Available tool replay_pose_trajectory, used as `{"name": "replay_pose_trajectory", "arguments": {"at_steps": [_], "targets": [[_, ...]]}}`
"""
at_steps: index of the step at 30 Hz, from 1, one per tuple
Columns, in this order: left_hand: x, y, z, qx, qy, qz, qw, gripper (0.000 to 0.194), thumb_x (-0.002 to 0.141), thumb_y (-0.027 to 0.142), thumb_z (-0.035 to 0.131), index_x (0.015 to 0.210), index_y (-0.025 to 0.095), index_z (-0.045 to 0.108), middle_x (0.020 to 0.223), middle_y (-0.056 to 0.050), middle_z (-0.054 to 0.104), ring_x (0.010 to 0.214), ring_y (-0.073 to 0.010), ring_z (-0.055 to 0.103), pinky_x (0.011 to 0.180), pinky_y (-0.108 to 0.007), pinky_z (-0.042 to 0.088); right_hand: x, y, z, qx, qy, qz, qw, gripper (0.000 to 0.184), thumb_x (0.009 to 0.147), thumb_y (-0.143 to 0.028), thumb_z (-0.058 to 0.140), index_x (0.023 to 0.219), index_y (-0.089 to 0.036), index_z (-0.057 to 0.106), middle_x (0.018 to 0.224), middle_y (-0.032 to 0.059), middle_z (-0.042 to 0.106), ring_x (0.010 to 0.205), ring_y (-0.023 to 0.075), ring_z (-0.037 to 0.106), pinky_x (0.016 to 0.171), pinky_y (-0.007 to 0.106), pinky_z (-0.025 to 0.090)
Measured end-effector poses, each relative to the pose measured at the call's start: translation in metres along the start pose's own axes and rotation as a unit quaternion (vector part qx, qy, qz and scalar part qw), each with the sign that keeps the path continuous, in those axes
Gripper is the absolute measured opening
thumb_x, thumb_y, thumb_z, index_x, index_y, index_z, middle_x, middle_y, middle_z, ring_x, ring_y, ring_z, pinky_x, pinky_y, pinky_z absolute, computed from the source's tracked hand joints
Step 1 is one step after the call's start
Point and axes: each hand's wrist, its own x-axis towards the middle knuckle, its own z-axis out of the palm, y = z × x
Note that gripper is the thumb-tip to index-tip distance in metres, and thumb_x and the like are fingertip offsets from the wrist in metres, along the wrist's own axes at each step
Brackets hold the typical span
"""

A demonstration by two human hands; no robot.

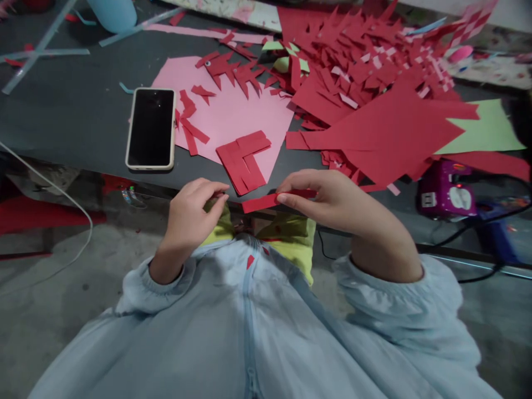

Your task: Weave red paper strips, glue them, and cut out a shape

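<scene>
My right hand [328,197] pinches a folded red paper strip [260,203] between thumb and fingers, just off the table's front edge. The strip's free end points left toward my left hand [195,208]. That hand is loosely curled, thumb and fingertips slightly apart, and no object shows in it. Beyond the strip, an L-shaped piece of folded red paper [239,166] lies partly over a pink paper sheet [224,119]. Red cut-paper shapes [228,71], one with an eye on it, rest at the sheet's far side.
A phone [151,128] lies left of the pink sheet. On the right are a heap of red paper pieces [357,50], a large red sheet [386,130], green paper [484,127] and a purple device [446,191] with cables. A blue cup [113,14] stands at the back left.
</scene>
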Motion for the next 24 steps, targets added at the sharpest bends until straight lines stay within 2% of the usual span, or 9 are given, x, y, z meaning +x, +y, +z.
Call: {"name": "replay_pose_trajectory", "arguments": {"at_steps": [4,7,12,19,24], "targets": [[0.006,-0.001,0.005,0.087,-0.005,0.100,0.991,0.017,0.093,0.026,0.061,0.104,0.018,0.071,0.095,-0.007,0.070,0.096,-0.0214,0.061,0.088,-0.036,0.049,0.002,0.004,0.002,-0.014,-0.020,0.019,1.000,0.023,0.088,-0.037,0.053,0.076,-0.020,0.064,0.072,0.0054,0.067,0.066,0.0189,0.058,0.061,0.032,0.040],[0.010,0.001,0.011,0.104,-0.017,0.128,0.986,0.022,0.093,0.031,0.062,0.108,0.016,0.069,0.102,-0.009,0.070,0.103,-0.0239,0.058,0.091,-0.037,0.047,0.003,0.005,0.004,-0.024,-0.023,0.021,0.999,0.025,0.089,-0.037,0.052,0.074,-0.020,0.062,0.069,0.0047,0.066,0.064,0.0176,0.056,0.060,0.031,0.038],[0.013,0.006,0.018,0.147,-0.042,0.127,0.980,0.022,0.095,0.031,0.058,0.106,0.015,0.067,0.109,-0.012,0.068,0.105,-0.0258,0.057,0.089,-0.038,0.045,0.003,0.005,0.004,-0.036,-0.025,0.018,0.999,0.028,0.089,-0.038,0.052,0.070,-0.020,0.060,0.065,0.0035,0.064,0.060,0.0161,0.053,0.057,0.030,0.036],[0.015,0.009,0.018,0.174,-0.035,0.107,0.978,0.020,0.097,0.029,0.052,0.101,0.016,0.068,0.099,-0.008,0.071,0.097,-0.0239,0.061,0.085,-0.036,0.045,0.000,0.011,0.006,-0.048,-0.014,0.010,0.999,0.024,0.090,-0.036,0.054,0.080,-0.019,0.068,0.075,0.0067,0.071,0.068,0.0197,0.062,0.061,0.031,0.041],[0.018,0.009,0.018,0.182,-0.026,0.103,0.977,0.021,0.098,0.026,0.050,0.096,0.017,0.069,0.094,-0.006,0.073,0.092,-0.0226,0.062,0.084,-0.035,0.045,-0.001,0.013,0.006,-0.049,-0.026,0.018,0.998,0.024,0.090,-0.035,0.053,0.080,-0.019,0.068,0.077,0.0079,0.072,0.070,0.0212,0.064,0.063,0.032,0.042]]}}
